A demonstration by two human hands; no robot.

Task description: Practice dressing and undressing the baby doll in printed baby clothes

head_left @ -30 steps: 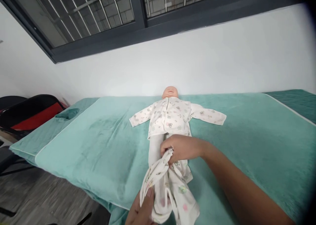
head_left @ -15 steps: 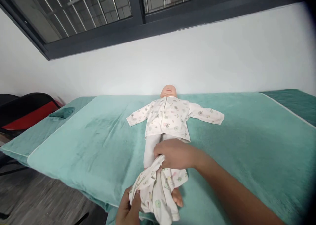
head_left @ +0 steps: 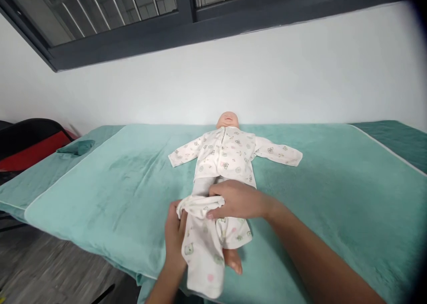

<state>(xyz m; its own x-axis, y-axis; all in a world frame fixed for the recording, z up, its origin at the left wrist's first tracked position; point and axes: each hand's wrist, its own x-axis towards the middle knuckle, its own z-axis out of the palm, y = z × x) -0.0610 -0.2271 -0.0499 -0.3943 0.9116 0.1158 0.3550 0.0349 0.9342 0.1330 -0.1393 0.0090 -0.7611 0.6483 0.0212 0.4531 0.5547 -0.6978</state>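
At 6 o'clock the printed trousers [head_left: 202,250] sit bunched over the legs of the doll [head_left: 227,155], one bare foot [head_left: 233,260] showing; judged risk: an uneven pull snags cloth on that foot or drags the doll. The left hand [head_left: 174,233], thumb up, grips the waistband's near end; toward 12 o'clock the right hand [head_left: 233,200], palm down, fingers curled, pinches the same band.

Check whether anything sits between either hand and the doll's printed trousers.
Nothing visible. The left hand and right hand both grip the printed trousers at the bunched waistband, over the doll's upper legs, in direct contact.
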